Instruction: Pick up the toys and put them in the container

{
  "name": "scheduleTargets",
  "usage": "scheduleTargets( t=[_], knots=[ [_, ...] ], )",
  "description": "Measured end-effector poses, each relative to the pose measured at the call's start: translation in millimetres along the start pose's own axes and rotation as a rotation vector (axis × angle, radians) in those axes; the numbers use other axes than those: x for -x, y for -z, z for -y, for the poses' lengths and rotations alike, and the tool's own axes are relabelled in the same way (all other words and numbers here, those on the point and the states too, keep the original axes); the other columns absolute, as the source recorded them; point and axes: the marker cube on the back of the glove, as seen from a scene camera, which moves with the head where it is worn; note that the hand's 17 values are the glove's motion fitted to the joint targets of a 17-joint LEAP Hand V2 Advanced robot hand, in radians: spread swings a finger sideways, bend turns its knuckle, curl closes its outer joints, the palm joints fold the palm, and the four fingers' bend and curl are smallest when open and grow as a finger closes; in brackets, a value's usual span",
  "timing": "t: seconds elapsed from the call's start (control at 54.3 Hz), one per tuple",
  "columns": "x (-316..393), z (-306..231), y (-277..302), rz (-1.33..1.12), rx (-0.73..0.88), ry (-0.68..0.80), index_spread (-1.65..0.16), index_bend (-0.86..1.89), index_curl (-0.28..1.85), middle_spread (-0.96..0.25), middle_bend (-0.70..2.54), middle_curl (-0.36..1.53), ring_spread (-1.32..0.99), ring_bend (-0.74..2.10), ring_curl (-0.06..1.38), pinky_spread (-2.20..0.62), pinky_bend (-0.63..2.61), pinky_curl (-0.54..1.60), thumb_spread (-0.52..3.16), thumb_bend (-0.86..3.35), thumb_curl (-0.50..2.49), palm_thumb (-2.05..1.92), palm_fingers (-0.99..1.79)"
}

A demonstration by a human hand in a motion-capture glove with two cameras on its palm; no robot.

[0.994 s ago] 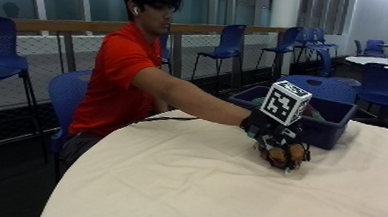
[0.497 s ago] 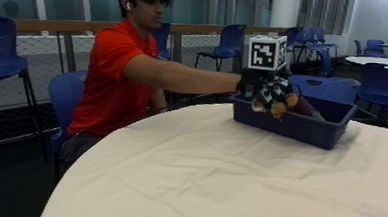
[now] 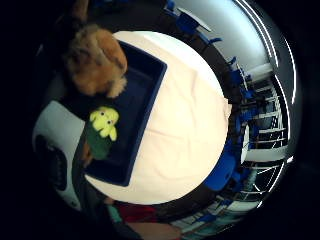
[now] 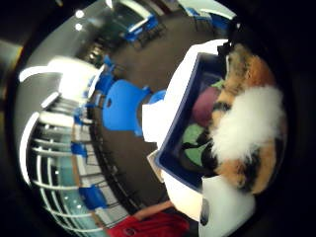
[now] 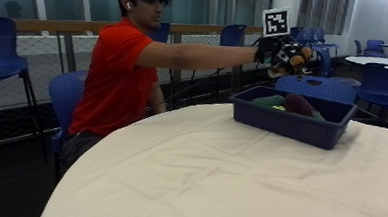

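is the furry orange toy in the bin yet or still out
Out. The gloved right hand holds the furry orange toy in the air above the blue bin, which already has a green toy and a maroon toy inside.

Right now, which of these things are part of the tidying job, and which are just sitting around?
Part of the job:
- gloved right hand, its grip on the plush tiger toy
- blue container
- green toy and maroon toy in it

Just around:
- table
- blue chairs
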Motion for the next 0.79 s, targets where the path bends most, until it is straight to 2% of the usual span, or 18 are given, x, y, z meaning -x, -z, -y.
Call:
scheduleTargets(
  t=[0.074,0.092,0.11,0.147,0.203,0.368,0.552,0.792],
  knots=[
    [1,0,-12,0.008,0.030,-0.031,-0.41,0.15,0.76,-0.39,0.18,0.33,-0.45,0.79,0.44,-0.44,1.15,0.41,0.88,0.07,0.78,0.58,0.62],
    [2,-2,-15,0.026,0.043,-0.017,-0.41,0.20,0.76,-0.35,0.07,0.30,-0.40,0.64,0.40,-0.40,1.19,0.43,0.95,0.01,0.74,0.48,0.33],
    [3,-3,-17,0.047,0.055,-0.002,-0.41,0.23,0.79,-0.32,0.08,0.30,-0.37,0.63,0.43,-0.37,1.21,0.45,0.99,-0.01,0.72,0.45,0.21],
    [4,-5,-21,0.100,0.083,0.010,-0.40,0.17,0.76,-0.28,0.11,0.29,-0.29,0.51,0.41,-0.31,1.27,0.47,1.04,-0.06,0.67,0.35,0.01],
    [1,-9,-27,0.179,0.130,-0.001,-0.40,0.09,0.69,-0.22,0.11,0.28,-0.21,0.39,0.36,-0.21,1.36,0.47,1.10,-0.10,0.60,0.21,-0.15],
    [-13,-17,-35,0.243,0.170,0.030,-0.38,0.10,0.54,-0.13,0.11,0.24,-0.05,0.24,0.28,-0.04,1.43,0.44,1.15,-0.06,0.48,-0.02,-0.20],
    [-30,-29,-26,0.212,0.252,0.032,-0.41,0.16,0.48,-0.17,0.11,0.21,0.01,0.40,0.32,-0.01,1.43,0.42,1.16,-0.05,0.39,-0.05,-0.04],
    [-57,-49,-12,-0.006,0.266,0.002,-0.40,0.13,0.40,-0.18,0.11,0.19,0.06,0.56,0.36,0.00,1.49,0.41,1.16,-0.05,0.32,-0.05,-0.10]
  ],
)
